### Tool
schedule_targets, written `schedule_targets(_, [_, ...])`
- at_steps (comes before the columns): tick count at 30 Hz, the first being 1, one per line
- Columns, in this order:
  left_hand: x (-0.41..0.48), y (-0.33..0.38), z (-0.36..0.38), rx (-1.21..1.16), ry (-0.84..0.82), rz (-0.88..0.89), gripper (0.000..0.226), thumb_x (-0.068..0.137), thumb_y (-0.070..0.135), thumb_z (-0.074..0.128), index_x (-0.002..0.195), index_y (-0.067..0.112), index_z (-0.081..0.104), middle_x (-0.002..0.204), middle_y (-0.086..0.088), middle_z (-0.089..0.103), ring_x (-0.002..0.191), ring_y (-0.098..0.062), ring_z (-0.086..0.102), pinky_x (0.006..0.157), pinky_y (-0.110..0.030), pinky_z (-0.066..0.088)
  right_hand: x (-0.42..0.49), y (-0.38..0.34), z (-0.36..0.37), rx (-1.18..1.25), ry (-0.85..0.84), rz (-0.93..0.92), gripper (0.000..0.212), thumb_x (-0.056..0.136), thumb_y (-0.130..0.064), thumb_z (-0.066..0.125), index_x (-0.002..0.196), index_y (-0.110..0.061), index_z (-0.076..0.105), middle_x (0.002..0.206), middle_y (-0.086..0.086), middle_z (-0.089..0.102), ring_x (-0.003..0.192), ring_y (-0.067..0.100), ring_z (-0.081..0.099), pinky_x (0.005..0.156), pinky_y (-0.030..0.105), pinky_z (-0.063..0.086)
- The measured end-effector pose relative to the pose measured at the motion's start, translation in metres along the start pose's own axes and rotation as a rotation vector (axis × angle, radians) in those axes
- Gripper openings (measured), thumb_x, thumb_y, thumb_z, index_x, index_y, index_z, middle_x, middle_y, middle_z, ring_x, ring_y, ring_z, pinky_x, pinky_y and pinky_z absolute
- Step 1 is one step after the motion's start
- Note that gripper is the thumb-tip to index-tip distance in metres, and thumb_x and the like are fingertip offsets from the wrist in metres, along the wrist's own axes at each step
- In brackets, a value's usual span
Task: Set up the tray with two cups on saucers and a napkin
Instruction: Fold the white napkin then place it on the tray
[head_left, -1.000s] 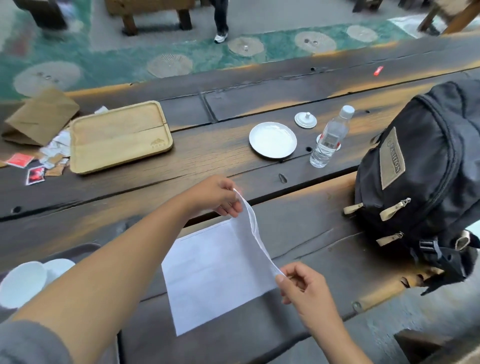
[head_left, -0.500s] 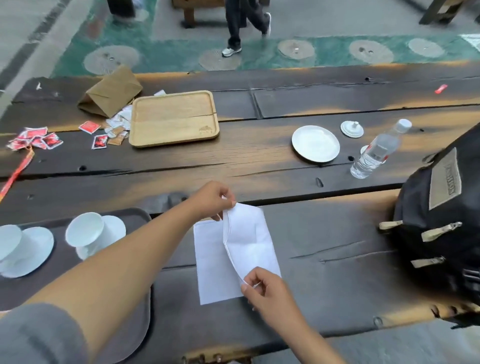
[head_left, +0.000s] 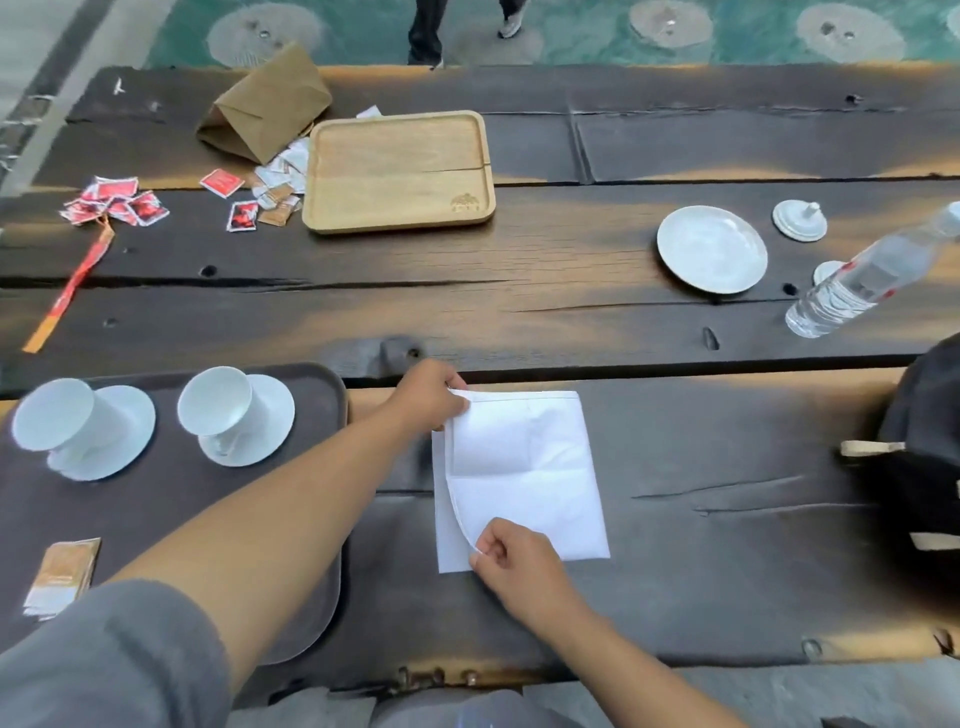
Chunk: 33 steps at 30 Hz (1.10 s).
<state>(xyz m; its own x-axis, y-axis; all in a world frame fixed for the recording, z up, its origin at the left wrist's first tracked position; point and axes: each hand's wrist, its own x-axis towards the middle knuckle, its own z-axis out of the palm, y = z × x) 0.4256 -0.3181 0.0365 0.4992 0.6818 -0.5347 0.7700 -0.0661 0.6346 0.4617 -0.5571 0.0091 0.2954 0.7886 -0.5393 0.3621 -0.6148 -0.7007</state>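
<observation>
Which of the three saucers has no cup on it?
The saucer beside the bottle, lying directly on the table right of the wooden tray. The other two saucers sit on the dark tray, each under a cup.

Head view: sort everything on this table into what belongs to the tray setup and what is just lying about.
Job in hand: dark tray; left cup and right cup, each on a saucer; napkin, pinched by left hand and right hand.

Lying about: wooden tray; paper bag; red packets; spare plate; small lid; water bottle; backpack.
</observation>
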Motion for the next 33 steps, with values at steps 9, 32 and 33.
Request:
schedule_targets(9, [0.01, -0.029, 0.013, 0.134, 0.08, 0.029, 0.011, 0.086, 0.008, 0.065, 0.093, 0.014, 0.071, 0.093, 0.003, 0.063, 0.093, -0.017, 0.056, 0.075, -0.027, 0.041, 0.023, -0.004, 0.017, -0.079, -0.093, 0.08, 0.012, 0.086, -0.025, 0.06, 0.076, -0.027, 0.054, 0.07, -0.01, 0.058, 0.067, 0.006, 0.052, 0.068, 0.023, 0.047])
schedule_targets(32, [-0.061, -0.065, 0.067, 0.674, -0.037, 0.512, 0.069, 0.094, 0.048, 0.059, 0.152, 0.019, 0.035, 0.164, -0.009, 0.018, 0.152, -0.03, 0.015, 0.124, -0.038, 0.018, 0.065, 0.04, -0.097, -0.86, -0.12, -0.299, 0.099, 0.087, -0.051, 0.069, 0.162, -0.028, 0.007, 0.169, -0.003, -0.017, 0.155, 0.023, -0.02, 0.127, 0.048, -0.004])
schedule_targets(33, [-0.062, -0.069, 0.07, 0.706, -0.056, 0.494, 0.078, 0.093, 0.052, 0.058, 0.157, 0.022, 0.025, 0.167, -0.008, 0.004, 0.155, -0.03, 0.002, 0.126, -0.04, 0.009, 0.066, 0.044, -0.098, -0.885, -0.123, -0.3, 0.103, 0.086, -0.052, 0.069, 0.162, -0.029, 0.002, 0.168, -0.003, -0.02, 0.154, 0.024, -0.023, 0.126, 0.05, -0.006])
